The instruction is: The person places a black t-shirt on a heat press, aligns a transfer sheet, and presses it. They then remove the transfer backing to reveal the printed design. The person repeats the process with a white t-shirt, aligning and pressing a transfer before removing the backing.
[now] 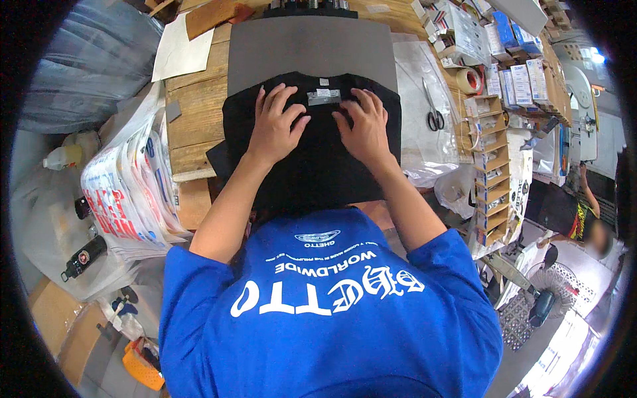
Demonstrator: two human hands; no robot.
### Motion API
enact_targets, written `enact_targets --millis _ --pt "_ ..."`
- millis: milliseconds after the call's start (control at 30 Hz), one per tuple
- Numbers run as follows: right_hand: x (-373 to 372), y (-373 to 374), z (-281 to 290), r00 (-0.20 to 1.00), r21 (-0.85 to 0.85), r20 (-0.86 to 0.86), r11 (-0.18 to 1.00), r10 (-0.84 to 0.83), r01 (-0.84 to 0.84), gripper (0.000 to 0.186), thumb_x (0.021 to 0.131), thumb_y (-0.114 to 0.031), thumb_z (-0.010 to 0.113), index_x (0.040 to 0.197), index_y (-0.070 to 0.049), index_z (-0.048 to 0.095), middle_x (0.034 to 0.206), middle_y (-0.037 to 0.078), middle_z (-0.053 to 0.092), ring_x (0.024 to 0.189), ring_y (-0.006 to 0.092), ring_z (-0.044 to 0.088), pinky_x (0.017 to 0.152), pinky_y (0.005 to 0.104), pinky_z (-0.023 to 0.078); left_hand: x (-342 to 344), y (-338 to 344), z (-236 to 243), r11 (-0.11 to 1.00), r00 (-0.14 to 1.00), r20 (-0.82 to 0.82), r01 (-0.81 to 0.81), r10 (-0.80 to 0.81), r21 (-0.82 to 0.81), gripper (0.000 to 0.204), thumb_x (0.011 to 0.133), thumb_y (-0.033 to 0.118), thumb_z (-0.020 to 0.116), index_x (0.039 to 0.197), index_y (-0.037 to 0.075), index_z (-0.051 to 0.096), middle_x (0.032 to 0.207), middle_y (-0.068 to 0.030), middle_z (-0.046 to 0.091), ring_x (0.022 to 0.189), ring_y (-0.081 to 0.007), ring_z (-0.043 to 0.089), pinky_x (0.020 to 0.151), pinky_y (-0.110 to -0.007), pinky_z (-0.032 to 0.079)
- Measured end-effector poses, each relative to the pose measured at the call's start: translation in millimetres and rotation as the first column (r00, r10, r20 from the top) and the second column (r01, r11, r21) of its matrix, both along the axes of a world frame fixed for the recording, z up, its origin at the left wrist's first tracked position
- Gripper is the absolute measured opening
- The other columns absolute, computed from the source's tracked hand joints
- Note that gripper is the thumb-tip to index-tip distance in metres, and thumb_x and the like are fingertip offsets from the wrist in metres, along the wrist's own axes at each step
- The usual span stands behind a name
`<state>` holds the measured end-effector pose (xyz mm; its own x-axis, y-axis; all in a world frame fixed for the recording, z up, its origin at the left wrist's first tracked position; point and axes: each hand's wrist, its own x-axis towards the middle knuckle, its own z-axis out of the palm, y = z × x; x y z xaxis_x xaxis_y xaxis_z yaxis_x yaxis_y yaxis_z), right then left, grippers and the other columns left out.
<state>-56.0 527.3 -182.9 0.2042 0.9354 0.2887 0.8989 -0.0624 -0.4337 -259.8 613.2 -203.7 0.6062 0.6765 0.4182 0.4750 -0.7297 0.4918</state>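
A black shirt lies spread over a flat grey platen, with its neckline toward the far side. Just below the neckline sits a small clear film piece with pale print on it, and a small white tag shows above that. On the cloth left of the film rests my left hand, its fingers bent and apart. My right hand is at the film's right side, fingers curved and spread, the thumb near the film. Neither hand visibly grips anything.
Black scissors lie on clear plastic sheeting to the right, near a tape roll. Beyond stand small boxes and a cardboard rack. Plastic bags hang at the left. A person is far right, beside a fan.
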Motion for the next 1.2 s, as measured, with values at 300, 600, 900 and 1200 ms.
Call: enact_targets --millis 300,600,900,1200 --pt "-7.2 -12.6 -23.8 0.997 0.065 0.051 0.996 -0.058 0.054 0.043 0.085 -0.016 0.067 0.128 -0.014 0.064 0.143 0.014 0.051 0.137 0.0355 0.043 0.114 0.0598 0.026 1.2 3.7 -17.2 0.999 0.998 -0.044 0.036 -0.037 -0.021 0.025 0.094 0.021 0.068 0.118 0.016 0.070 0.149 -0.0146 0.047 0.143 -0.0364 0.041 0.119 -0.062 0.023" --pt "-13.4 -15.0 -27.5 0.988 0.055 0.147 0.998 -0.045 0.037 0.042 0.085 -0.010 0.066 0.126 -0.017 0.067 0.134 0.010 0.058 0.131 0.0317 0.050 0.112 0.0564 0.027 38.6 15.2 2.6 0.999 0.978 -0.207 -0.003 0.013 0.049 0.031 0.095 0.021 0.064 0.125 0.023 0.070 0.124 -0.0061 0.057 0.119 -0.0304 0.050 0.111 -0.055 0.031" --pt "-19.3 -15.8 -30.9 0.987 0.056 0.139 0.996 -0.077 0.069 0.044 0.081 -0.012 0.069 0.124 -0.017 0.067 0.130 0.011 0.059 0.130 0.0320 0.049 0.110 0.0614 0.026 14.8 10.1 -2.3 0.994 0.993 -0.116 0.048 -0.036 0.101 0.027 0.091 0.021 0.070 0.117 0.019 0.074 0.118 -0.0051 0.062 0.115 -0.0269 0.059 0.113 -0.052 0.032" --pt "-17.8 -14.8 -36.8 0.992 0.098 0.103 0.993 -0.078 0.068 0.044 0.081 -0.012 0.069 0.125 -0.018 0.067 0.130 0.011 0.059 0.129 0.0323 0.050 0.110 0.0597 0.028 9.8 1.4 -16.2 0.992 0.994 -0.106 -0.003 0.016 0.123 0.030 0.094 0.026 0.067 0.122 0.020 0.074 0.122 -0.0089 0.061 0.116 -0.0285 0.059 0.113 -0.054 0.034"
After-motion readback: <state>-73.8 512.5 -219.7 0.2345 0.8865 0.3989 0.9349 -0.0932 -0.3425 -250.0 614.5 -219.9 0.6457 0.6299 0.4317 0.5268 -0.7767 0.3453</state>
